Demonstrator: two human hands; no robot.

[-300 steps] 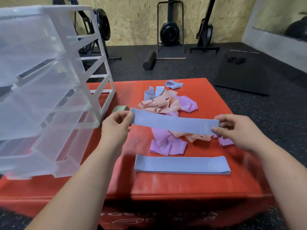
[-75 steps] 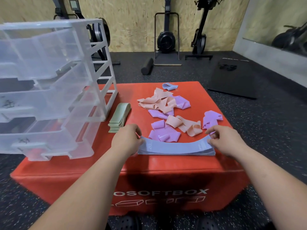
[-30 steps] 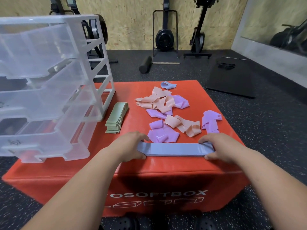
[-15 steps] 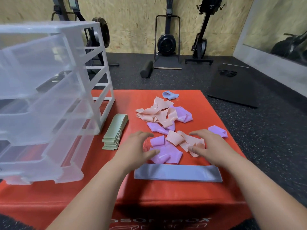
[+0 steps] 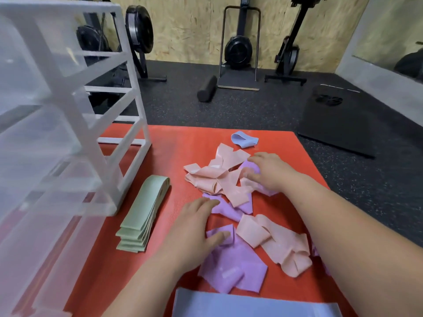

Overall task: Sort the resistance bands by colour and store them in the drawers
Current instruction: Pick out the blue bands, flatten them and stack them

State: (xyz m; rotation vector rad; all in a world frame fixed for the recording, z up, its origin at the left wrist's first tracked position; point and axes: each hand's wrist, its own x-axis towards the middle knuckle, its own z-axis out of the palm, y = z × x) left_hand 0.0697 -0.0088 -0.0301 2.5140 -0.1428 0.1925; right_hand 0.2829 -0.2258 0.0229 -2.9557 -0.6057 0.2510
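Loose pink bands (image 5: 219, 179) and purple bands (image 5: 231, 264) lie tangled in the middle of the red soft box (image 5: 183, 143). A flat stack of blue bands (image 5: 251, 304) lies at the near edge, and one loose blue band (image 5: 243, 138) sits at the far side. Folded green bands (image 5: 142, 211) are stacked beside the clear plastic drawer unit (image 5: 57, 133) on the left. My left hand (image 5: 194, 227) rests with spread fingers on purple bands. My right hand (image 5: 265, 172) reaches over a purple band by the pink pile, fingers slightly bent, holding nothing I can see.
Black rubber gym floor surrounds the box. A black foam roller (image 5: 207, 88), rowing machines along the plywood wall and a black mat (image 5: 343, 124) lie beyond. The drawer unit's open drawers jut toward me on the left.
Both hands left the blue stack and moved forward into the pile; the right hand reached farther, to the purple band by the pink ones. My view has leaned closer.
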